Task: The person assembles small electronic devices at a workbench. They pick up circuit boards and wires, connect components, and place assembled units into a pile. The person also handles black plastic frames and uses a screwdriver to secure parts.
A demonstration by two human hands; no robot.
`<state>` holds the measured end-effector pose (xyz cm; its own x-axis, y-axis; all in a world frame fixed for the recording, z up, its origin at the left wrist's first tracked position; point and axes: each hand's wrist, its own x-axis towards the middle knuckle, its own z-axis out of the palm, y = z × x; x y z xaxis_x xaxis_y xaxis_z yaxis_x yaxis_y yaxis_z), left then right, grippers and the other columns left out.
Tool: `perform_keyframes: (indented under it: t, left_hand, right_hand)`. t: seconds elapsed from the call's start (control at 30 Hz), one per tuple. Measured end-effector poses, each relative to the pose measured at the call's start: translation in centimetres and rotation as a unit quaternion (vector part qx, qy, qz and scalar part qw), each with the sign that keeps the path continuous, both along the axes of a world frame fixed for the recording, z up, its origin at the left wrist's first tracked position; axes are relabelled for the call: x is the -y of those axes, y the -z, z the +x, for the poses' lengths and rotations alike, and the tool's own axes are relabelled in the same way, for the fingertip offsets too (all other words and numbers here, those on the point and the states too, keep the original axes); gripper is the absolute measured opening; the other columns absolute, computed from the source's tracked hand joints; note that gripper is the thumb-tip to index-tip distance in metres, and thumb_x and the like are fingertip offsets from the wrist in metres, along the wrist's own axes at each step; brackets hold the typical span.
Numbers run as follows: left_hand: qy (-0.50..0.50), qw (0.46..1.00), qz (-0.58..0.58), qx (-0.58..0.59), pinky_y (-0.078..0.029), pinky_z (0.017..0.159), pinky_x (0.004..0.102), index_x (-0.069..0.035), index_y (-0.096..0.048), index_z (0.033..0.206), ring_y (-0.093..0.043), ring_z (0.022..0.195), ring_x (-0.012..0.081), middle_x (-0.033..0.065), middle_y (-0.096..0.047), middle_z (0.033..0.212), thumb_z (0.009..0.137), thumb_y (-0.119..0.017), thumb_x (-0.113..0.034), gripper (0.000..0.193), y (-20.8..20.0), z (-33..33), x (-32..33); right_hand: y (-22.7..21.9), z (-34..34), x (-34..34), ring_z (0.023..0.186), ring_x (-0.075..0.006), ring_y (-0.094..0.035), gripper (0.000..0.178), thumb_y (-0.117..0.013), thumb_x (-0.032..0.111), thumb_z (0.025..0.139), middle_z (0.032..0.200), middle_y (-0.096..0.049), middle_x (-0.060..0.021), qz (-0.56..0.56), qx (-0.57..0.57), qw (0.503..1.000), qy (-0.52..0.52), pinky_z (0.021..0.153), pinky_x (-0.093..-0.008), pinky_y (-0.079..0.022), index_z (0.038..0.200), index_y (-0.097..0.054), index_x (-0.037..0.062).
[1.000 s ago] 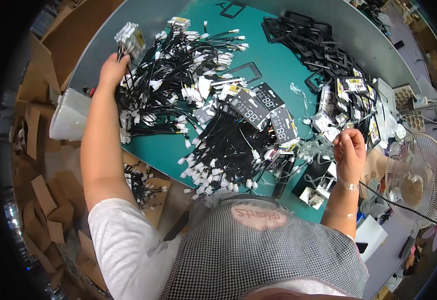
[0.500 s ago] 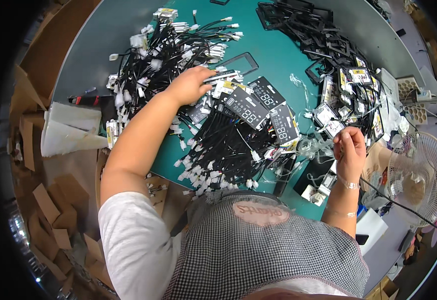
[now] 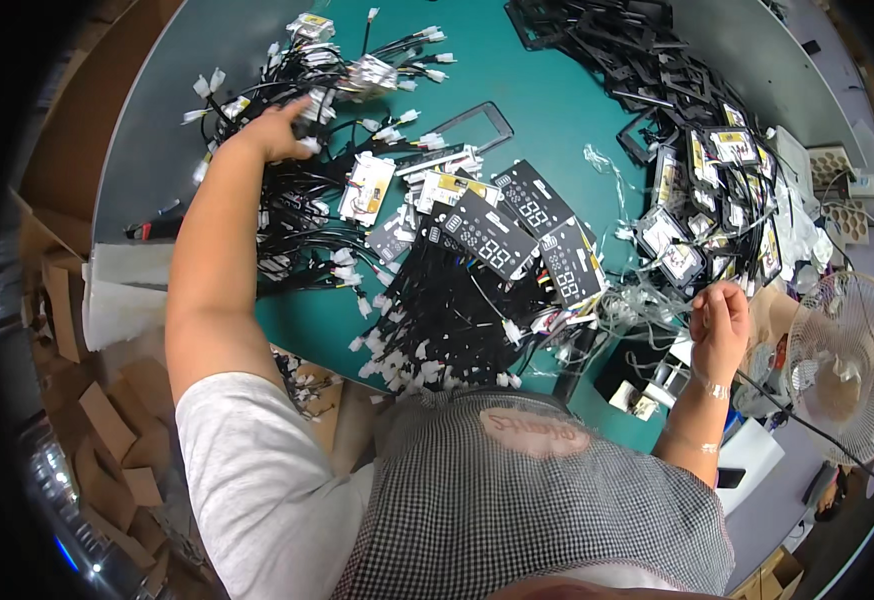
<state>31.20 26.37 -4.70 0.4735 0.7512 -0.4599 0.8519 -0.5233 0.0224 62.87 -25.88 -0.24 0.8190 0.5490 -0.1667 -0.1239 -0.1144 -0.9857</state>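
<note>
Green worktop (image 3: 477, 70): cables (image 3: 292, 188) beneath our spread left hand (image 3: 277, 135); displays (image 3: 492, 236) between it and our curled right hand (image 3: 720, 322), whose grip we cannot tell.

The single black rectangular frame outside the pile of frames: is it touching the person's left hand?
Apart. The head view shows white-ended cables and green tabletop between the left hand and the black rectangular frame.

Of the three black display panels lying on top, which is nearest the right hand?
The lower-right display panel, reaching farthest toward the right hand; the others lie beyond or left of it.
</note>
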Motion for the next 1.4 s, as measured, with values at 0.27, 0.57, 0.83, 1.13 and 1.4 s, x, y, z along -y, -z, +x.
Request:
perform_keyframes:
  t: [0.27,0.57,0.83,1.13,1.4]
  left_hand:
    - [0.002,0.964,0.031,0.266,-0.049,0.077,0.0332,-0.006,-0.067,0.100,-0.063,0.084,0.0219,0.0112,-0.067,0.090,0.079,-0.067,-0.027,0.029,-1.1,7.3,0.5]
    - [0.145,0.974,0.156,-0.082,-0.019,0.111,0.0437,-0.011,-0.039,0.136,-0.043,0.125,0.0278,0.0105,-0.048,0.134,0.070,-0.071,-0.041,0.079,5.8,12.3,3.1]
    - [0.023,0.982,0.179,-0.049,-0.044,0.092,0.0385,-0.010,-0.070,0.098,-0.064,0.095,0.0270,0.0105,-0.068,0.099,0.076,-0.061,-0.047,0.044,4.4,11.0,1.9]
    - [-0.022,0.579,-0.038,0.814,-0.041,0.087,0.0280,0.001,-0.060,0.109,-0.058,0.095,0.0155,0.0056,-0.063,0.102,0.088,-0.060,-0.018,0.028,-15.9,2.0,3.0]
    - [0.030,0.527,-0.235,0.816,-0.036,0.102,0.0401,-0.001,-0.051,0.113,-0.047,0.120,0.0314,0.0205,-0.051,0.127,0.095,-0.044,-0.028,0.033,-28.0,-1.7,14.9]
  right_hand:
    - [0.3,0.3,-2.4,0.045,-0.0033,-0.037,0.008,-0.053,0.014,0.092,0.073,-0.058,-0.0042,-0.008,-0.007,1.000,-0.009,0.039,-0.0165,-0.028,0.091,-0.054,0.0061]
    - [0.1,-0.1,-3.4,0.044,-0.0031,-0.036,0.005,-0.052,0.011,0.092,0.073,-0.058,-0.0040,-0.013,-0.006,1.000,-0.017,0.039,-0.0170,-0.028,0.091,-0.053,0.0064]
    - [-0.8,-0.6,-1.6,0.046,-0.0030,-0.038,0.006,-0.053,0.013,0.092,0.073,-0.059,-0.0044,-0.003,-0.003,1.000,-0.016,0.039,-0.0167,-0.029,0.091,-0.053,0.0065]
    - [-1.8,-1.6,0.3,0.046,-0.0031,-0.039,0.007,-0.053,0.014,0.091,0.071,-0.058,-0.0039,0.033,-0.008,0.999,-0.022,0.041,-0.0171,-0.030,0.089,-0.053,0.0071]
    - [-4.0,-3.9,0.6,0.045,-0.0036,-0.036,0.008,-0.052,0.016,0.093,0.071,-0.056,-0.0030,0.097,0.023,0.992,-0.084,0.038,-0.0169,-0.028,0.092,-0.051,0.0076]
